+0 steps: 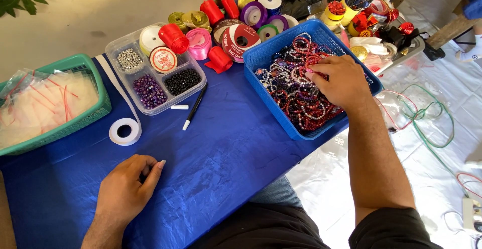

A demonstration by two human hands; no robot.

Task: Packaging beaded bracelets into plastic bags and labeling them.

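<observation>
Head view, looking down: a blue-covered surface (221, 153) carries craft supplies spread within arm's reach of a seated person; at its left edge a green basket (95, 85) holds clear flat bags with red strips, stacked loosely for picking; at the right a blue basket (266, 53) keeps a tangle of red, purple and silver bead bracelets (296, 108) from spilling; the right hand (341, 83) is sunk into that pile, its grip curled down among the strands, though whether the fingers are pinched on one cannot be told; the left hand (128, 186) rests on the cloth, grip loosely curled and empty; a clear divided tray (198, 85) sorts silver, purple and black beads by compartment, with ribbon spools, one bearing a round red-and-white label, in its rear section; more spools (241, 20) crowd behind; a white tape roll (124, 131) trails its loose end; a black pen (195, 107) lies uncapped beside its white cap (178, 107).
</observation>
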